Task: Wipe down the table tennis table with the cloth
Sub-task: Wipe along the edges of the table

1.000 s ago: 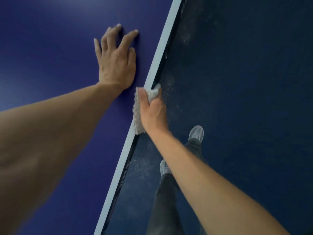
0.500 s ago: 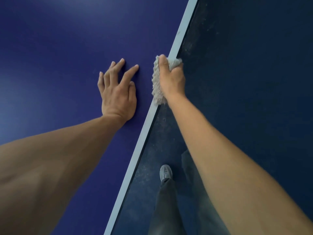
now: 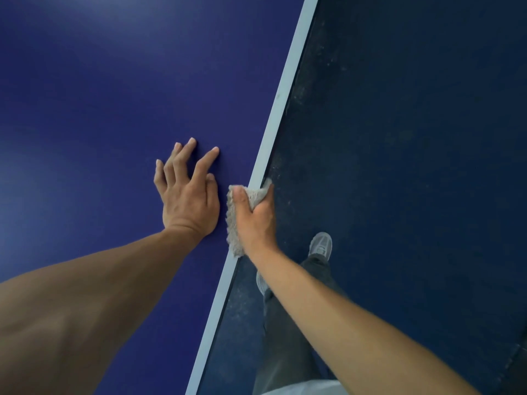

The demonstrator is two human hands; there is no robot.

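Two grips busy: left grip (image 3: 188, 201) flat, fingers spread, on the blue bench (image 3: 99, 109), right grip (image 3: 256, 220) clutching the cloth (image 3: 233, 226) over the white edge (image 3: 278, 121), so edge-wiping step; next likely needs sliding along it with firm pressure.

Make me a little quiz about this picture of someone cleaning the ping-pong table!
1. True or false: the left hand rests on the blue table and holds nothing.
2. Which of the hands grips the cloth? A: left hand. B: right hand.
3. Fill in: the cloth is pressed on the table's white ____.

Key: 1 true; 2 B; 3 edge.
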